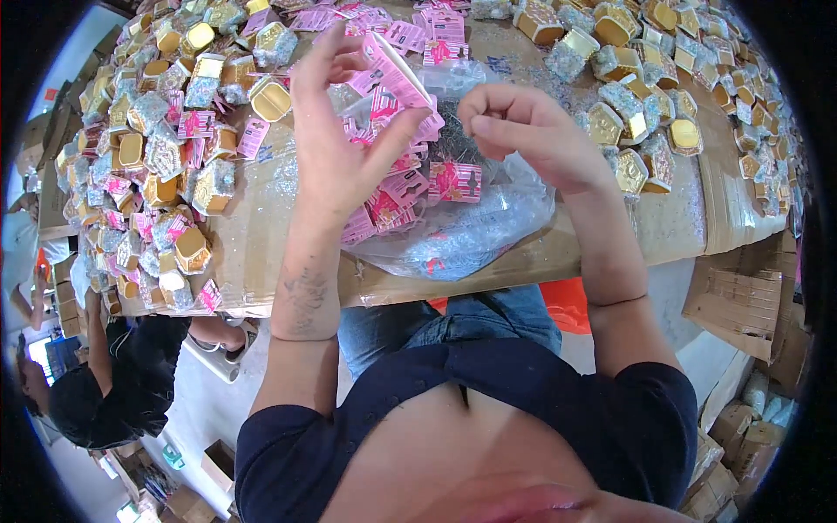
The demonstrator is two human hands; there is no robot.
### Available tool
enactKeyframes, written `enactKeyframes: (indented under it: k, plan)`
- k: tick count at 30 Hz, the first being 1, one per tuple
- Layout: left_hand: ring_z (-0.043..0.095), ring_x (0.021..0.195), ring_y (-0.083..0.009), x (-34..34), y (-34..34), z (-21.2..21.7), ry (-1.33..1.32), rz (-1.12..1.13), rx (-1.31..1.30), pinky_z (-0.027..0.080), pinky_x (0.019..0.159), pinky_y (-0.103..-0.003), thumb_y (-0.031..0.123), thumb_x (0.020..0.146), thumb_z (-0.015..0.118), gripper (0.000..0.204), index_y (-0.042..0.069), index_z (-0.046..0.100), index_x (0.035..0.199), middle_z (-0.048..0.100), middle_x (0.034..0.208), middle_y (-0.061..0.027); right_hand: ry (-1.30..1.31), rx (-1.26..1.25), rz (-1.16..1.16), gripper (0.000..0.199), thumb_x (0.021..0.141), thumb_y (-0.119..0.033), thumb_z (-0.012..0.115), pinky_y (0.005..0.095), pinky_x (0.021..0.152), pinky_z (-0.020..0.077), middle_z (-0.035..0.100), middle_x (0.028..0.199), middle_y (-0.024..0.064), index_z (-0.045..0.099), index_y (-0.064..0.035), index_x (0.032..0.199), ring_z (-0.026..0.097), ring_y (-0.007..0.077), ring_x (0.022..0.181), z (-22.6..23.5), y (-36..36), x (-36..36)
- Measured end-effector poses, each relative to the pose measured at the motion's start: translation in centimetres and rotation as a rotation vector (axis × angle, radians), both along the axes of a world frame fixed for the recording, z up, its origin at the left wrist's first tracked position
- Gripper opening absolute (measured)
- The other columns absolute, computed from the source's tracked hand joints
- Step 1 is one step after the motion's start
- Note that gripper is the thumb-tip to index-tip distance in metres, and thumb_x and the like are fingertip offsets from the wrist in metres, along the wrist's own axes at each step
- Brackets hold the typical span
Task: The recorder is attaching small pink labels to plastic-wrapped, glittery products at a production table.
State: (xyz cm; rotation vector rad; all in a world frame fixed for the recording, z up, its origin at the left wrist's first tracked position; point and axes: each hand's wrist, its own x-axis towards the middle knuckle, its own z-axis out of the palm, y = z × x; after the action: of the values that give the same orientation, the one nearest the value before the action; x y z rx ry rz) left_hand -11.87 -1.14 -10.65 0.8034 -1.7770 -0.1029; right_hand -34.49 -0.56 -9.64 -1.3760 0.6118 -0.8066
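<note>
My left hand point(336, 144) is closed on a pink-and-white hang tag point(399, 74), held tilted between thumb and fingers above the table. My right hand point(540, 131) is a short way to its right, fingers curled and thumb pressed to the forefinger. Whatever that pinch holds, if anything, is too small to make out. Beneath both hands lies a clear plastic bag point(514, 209). Several loose pink striped tags point(453, 181) are on it. Between my hands shows a dark tangle of fine strands point(449, 144), partly covered by tags.
Gold ornaments with silver tinsel are heaped at the left point(161, 152) and right point(623, 109) of the cardboard-covered table point(248, 231). More pink tags point(405, 35) lie at the far side. Another person in black point(131, 383) is at the lower left. Cardboard boxes point(737, 301) stand at the right.
</note>
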Motion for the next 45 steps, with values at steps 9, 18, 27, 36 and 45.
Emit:
enactKeyframes:
  k: [9,18,27,36,45]
  plan:
    - [0.056,0.112,-0.0324,-0.4,0.5,0.2,-0.174,-0.121,0.018,0.043,0.097,-0.042,0.023,0.063,0.086,0.089,0.0,0.041,0.136,0.057,0.125,-0.0144,-0.178,0.037,-0.114,0.018,0.095,-0.026,0.06,0.0177,0.059,0.0336,0.052,0.076,-0.0073,0.059,-0.008,0.096,0.044,0.0015,0.066,-1.2,-0.4,0.8]
    - [0.062,0.101,-0.0306,-0.4,0.9,1.0,-0.262,-0.216,0.095,0.047,0.088,-0.04,0.015,0.078,0.073,0.024,0.003,0.068,0.099,0.067,0.105,-0.0126,0.016,-0.343,-0.338,0.015,0.092,-0.009,0.063,0.0227,0.057,0.0429,0.058,0.073,-0.0002,0.052,-0.0048,0.101,0.052,0.0067,0.063,-2.2,0.8,2.3]
    - [0.062,0.084,-0.0179,-0.3,1.4,-0.1,0.142,-0.454,0.58,0.047,0.078,-0.03,0.006,0.087,0.062,0.007,0.0,0.065,0.089,0.065,0.086,-0.0072,0.244,-0.792,-0.318,0.047,0.084,-0.006,0.069,0.029,0.056,0.0467,0.062,0.069,0.0079,0.052,-0.01,0.127,0.063,0.0194,0.062,-0.9,1.1,1.8]
    - [0.054,0.084,-0.0116,0.0,1.2,0.2,0.293,-0.726,0.782,0.043,0.075,-0.026,0.007,0.09,0.054,0.012,-0.002,0.057,0.083,0.061,0.091,-0.0044,0.394,-1.001,-0.28,0.051,0.072,-0.016,0.078,0.0328,0.06,0.0476,0.062,0.074,0.0055,0.061,-0.0115,0.119,0.062,0.0226,0.067,-0.2,0.5,1.6]
    - [0.058,0.056,-0.0101,-0.1,2.2,1.4,0.347,-0.876,1.331,0.046,0.052,-0.021,0.012,0.096,0.051,0.011,0.002,0.055,0.096,0.067,0.081,-0.011,0.19,-1.134,-0.344,0.022,0.073,-0.01,0.077,0.0324,0.053,0.0443,0.06,0.07,0.0059,0.066,-0.0064,0.091,0.058,0.0233,0.062,-0.9,0.7,1.9]
